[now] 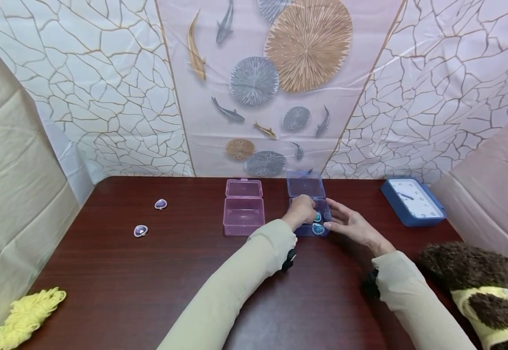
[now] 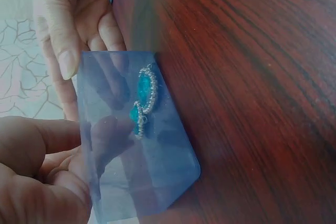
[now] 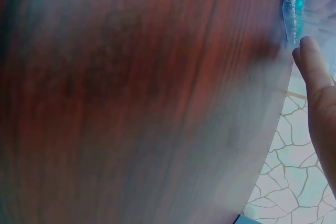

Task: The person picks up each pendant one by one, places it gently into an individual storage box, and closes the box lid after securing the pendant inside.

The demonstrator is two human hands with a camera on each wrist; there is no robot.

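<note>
A translucent blue box (image 1: 308,232) stands with its lid (image 1: 306,186) raised. Two turquoise pieces with silvery beaded edges, one (image 1: 318,229) in front of the other (image 1: 317,217), lie inside; the left wrist view shows both, the larger piece (image 2: 144,88) and the smaller piece (image 2: 136,120), through the box wall (image 2: 168,177). My left hand (image 1: 301,211) reaches into the box from the left, fingers bent and fingertips hidden. At the box's right side, my right hand (image 1: 359,229) has thumb and fingers extended, touching it. The right wrist view catches my right hand (image 3: 321,103) beside the box edge.
Left of the blue box stands a pink translucent box (image 1: 244,229), lid raised. Two purple pieces (image 1: 160,204) (image 1: 140,231) lie farther left. Yellow yarn (image 1: 28,316) is at the near left, a blue clock (image 1: 413,201) at the back right, a brown plush toy (image 1: 470,267) near right.
</note>
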